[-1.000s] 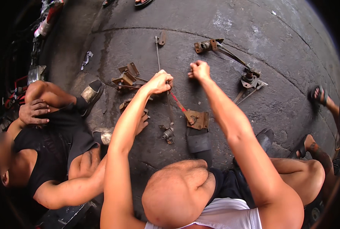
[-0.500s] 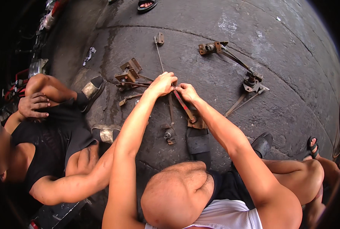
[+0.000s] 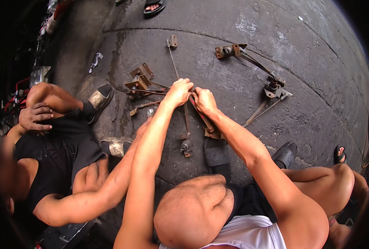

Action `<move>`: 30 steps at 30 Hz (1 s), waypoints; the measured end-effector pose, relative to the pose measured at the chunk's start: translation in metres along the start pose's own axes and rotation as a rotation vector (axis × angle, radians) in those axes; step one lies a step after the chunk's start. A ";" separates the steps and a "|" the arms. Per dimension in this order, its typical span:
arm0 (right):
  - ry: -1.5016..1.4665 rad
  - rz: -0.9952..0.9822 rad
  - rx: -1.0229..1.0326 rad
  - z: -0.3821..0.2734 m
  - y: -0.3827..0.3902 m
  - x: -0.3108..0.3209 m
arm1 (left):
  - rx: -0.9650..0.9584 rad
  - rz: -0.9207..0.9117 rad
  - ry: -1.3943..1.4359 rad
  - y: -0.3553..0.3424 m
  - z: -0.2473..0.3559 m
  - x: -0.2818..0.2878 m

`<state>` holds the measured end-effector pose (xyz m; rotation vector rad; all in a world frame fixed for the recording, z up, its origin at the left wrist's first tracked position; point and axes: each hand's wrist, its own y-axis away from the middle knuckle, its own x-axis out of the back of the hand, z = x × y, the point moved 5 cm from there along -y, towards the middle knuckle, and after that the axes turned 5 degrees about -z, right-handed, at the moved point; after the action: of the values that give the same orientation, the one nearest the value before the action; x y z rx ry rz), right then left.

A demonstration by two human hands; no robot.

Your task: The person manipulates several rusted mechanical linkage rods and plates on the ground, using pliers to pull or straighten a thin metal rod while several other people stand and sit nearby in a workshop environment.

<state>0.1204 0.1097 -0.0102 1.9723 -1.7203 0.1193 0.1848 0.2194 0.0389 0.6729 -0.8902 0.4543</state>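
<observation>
My left hand (image 3: pixel 179 92) is closed on a metal linkage where a thin rod (image 3: pixel 172 58) from a small upper bracket meets other bars. Touching the same linkage just to the right, my right hand (image 3: pixel 203 99) has its fingers closed at the top of a red-marked flat bar (image 3: pixel 200 114); the exact joint is hidden by my fingers. That bar runs down to a rusty plate (image 3: pixel 212 134) beside my sandal. Below hangs a bar with a pivot fitting (image 3: pixel 186 146) on the floor. Rusty brackets (image 3: pixel 139 83) lie left of my hands.
A co-worker (image 3: pixel 68 166) in black sits at my left, one arm reaching behind my left forearm. Another linkage (image 3: pixel 273 87) lies to the right on the cracked floor (image 3: pixel 304 62). Sandaled feet (image 3: pixel 151 7) show at top and right. Dark clutter (image 3: pixel 43 74) lines the left edge.
My right hand has come down and left from above the floor to the linkage beside my left hand, which shifted slightly right. The co-worker's reaching hand moved slightly.
</observation>
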 end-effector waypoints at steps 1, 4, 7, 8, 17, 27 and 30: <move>0.002 0.005 -0.002 0.003 -0.002 0.003 | -0.020 0.034 0.022 0.000 0.000 -0.001; 0.119 0.003 0.152 0.001 -0.008 0.011 | -0.049 0.070 0.050 0.002 -0.001 -0.003; 0.305 -0.046 0.306 -0.005 -0.018 0.014 | -0.061 0.105 0.078 0.004 -0.002 -0.003; 0.294 -0.085 0.294 -0.003 -0.019 0.012 | -0.067 0.141 0.100 0.006 -0.002 -0.001; -0.659 -0.266 -0.415 0.037 -0.016 -0.028 | -0.026 0.387 0.133 0.023 0.004 0.000; -0.747 -0.239 -0.423 0.031 -0.032 -0.022 | -0.046 0.321 0.134 0.025 0.006 0.003; -0.656 -0.301 -0.408 0.024 -0.041 -0.019 | -0.046 0.344 0.147 0.027 0.002 0.002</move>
<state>0.1494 0.1191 -0.0513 2.0332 -1.5935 -1.0003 0.1679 0.2373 0.0511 0.4379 -0.8761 0.7788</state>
